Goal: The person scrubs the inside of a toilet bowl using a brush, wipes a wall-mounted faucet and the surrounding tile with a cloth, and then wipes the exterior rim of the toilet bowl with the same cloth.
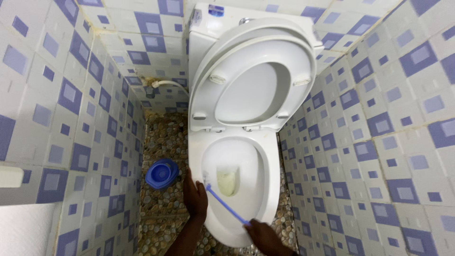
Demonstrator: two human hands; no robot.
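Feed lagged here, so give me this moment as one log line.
right hand: holds blue brush | left hand: on toilet bowl rim | brush head: inside bowl | seat: up

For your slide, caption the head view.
Right hand scrubs toilet bowl with blue brush; left hand rests on rim.

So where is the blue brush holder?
The blue brush holder sits on the pebbled floor, left of the toilet bowl, near the left hand.
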